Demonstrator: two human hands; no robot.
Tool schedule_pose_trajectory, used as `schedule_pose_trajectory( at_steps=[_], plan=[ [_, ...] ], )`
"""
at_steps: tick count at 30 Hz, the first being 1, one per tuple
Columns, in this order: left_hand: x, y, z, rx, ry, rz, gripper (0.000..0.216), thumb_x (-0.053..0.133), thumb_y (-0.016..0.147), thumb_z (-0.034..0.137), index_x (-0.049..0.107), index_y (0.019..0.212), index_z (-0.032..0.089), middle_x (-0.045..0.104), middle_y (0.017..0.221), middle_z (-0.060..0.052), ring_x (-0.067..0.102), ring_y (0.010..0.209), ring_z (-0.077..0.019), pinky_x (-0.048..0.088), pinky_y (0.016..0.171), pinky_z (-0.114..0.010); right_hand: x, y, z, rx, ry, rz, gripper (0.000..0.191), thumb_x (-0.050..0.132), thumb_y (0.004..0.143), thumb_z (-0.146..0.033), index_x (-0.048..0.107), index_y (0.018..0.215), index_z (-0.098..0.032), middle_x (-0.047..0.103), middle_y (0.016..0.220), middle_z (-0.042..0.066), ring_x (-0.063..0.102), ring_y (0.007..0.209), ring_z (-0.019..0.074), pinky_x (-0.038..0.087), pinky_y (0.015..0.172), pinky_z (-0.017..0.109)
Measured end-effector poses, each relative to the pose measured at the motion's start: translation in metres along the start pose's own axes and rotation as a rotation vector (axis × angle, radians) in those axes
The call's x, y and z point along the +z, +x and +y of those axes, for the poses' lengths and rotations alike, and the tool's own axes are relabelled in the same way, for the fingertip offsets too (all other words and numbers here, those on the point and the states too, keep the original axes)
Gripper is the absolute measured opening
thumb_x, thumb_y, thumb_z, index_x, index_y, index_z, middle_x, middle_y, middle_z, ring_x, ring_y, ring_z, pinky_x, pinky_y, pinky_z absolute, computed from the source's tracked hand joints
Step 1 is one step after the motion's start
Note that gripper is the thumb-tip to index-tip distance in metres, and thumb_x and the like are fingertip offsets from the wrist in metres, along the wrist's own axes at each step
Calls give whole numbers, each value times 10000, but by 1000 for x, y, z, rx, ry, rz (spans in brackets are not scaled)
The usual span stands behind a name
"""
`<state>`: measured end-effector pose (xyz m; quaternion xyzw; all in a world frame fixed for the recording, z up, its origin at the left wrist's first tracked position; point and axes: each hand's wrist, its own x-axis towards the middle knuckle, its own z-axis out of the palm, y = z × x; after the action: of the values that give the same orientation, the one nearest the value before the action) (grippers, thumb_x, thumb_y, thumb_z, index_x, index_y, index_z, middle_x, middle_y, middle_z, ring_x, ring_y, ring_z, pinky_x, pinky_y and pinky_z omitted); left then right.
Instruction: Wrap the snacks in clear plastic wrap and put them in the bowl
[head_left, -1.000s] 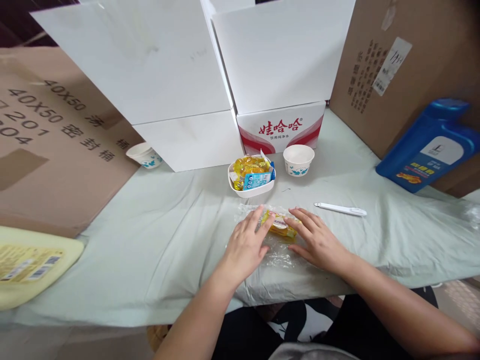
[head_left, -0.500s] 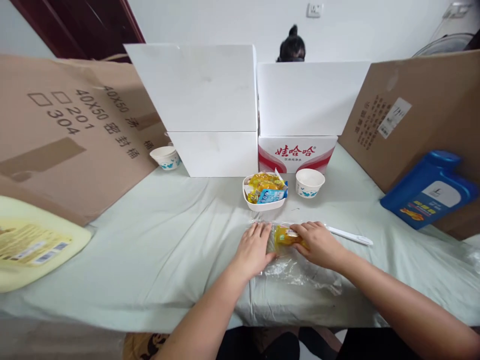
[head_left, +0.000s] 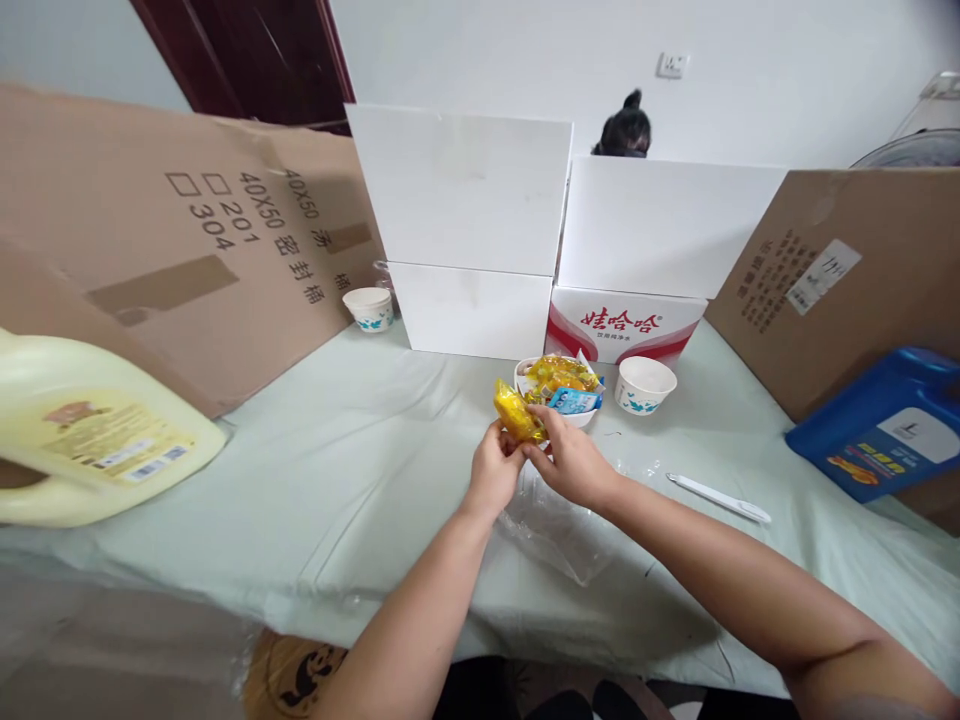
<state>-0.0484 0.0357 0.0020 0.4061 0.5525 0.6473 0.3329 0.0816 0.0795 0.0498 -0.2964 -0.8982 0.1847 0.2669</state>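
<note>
Up from the film (head_left: 559,535) has come the packet (head_left: 517,412), which lay flat there in the earlier frame; now we hold it raised, near the bowl (head_left: 583,419), though whether it touches we cannot tell. Our left hand (head_left: 495,470) pinches its lower end between thumb and fingers, and our right hand (head_left: 574,465) pinches it from the right side; the 2 hands almost meet.

About dangers, we judge that the loose cloth (head_left: 360,440), if pulled, could shift what stands on it. The bowl is heaped above its rim, so a bump could spill its wrapped pieces (head_left: 559,372). The light film could cling to us, and the packet, probably slippery, could fall from a weak pinch.

About materials, the cartons (head_left: 112,200) are flat, matt cardboard. The jug (head_left: 90,440) is smooth, rounded plastic; the bottle (head_left: 885,420) is blue and angular. The bowl is white, the cup (head_left: 646,390) round, with blue leaves. The film looks transparent and crinkled, the tool (head_left: 718,498) slim, the packet shiny and creased.
</note>
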Motion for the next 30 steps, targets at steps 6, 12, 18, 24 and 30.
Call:
schedule_pose_trajectory(
  at_steps=[6,12,18,24,30],
  plan=[
    [-2,6,-8,79,0,46,701,672,791,234,366,1421,213,671,1058,-62,636,792,-131,502,688,-232,-3,32,-5,36,-460,0,439,395,906,-164,469,1328,-69,717,1010,179,692,901,276,514,745,341],
    [0,9,-21,134,15,-60,706,582,849,160,310,1487,296,564,1368,-82,649,961,-156,543,824,-291,4,36,-9,97,-480,-69,495,363,930,-185,387,1421,-130,735,993,125,706,830,236,509,717,301],
    [2,10,-28,136,174,-128,681,566,830,119,365,1466,255,544,1372,-107,637,1026,-198,521,925,-362,9,49,-3,129,-586,-164,423,366,941,-169,432,1349,-79,694,1088,185,679,982,244,507,795,306],
    [3,7,-28,185,373,-160,506,595,782,104,520,1278,178,513,1326,-141,634,797,-153,562,733,-324,2,77,0,196,-570,-205,249,489,846,-144,591,1073,-125,726,929,158,712,882,260,513,735,311],
    [3,4,-24,226,438,-178,202,599,793,140,634,989,180,591,1193,-98,627,854,-170,544,731,-308,-11,76,0,201,-512,-89,315,408,902,-187,607,1145,-162,731,959,130,696,875,239,492,762,320]
  ],
)
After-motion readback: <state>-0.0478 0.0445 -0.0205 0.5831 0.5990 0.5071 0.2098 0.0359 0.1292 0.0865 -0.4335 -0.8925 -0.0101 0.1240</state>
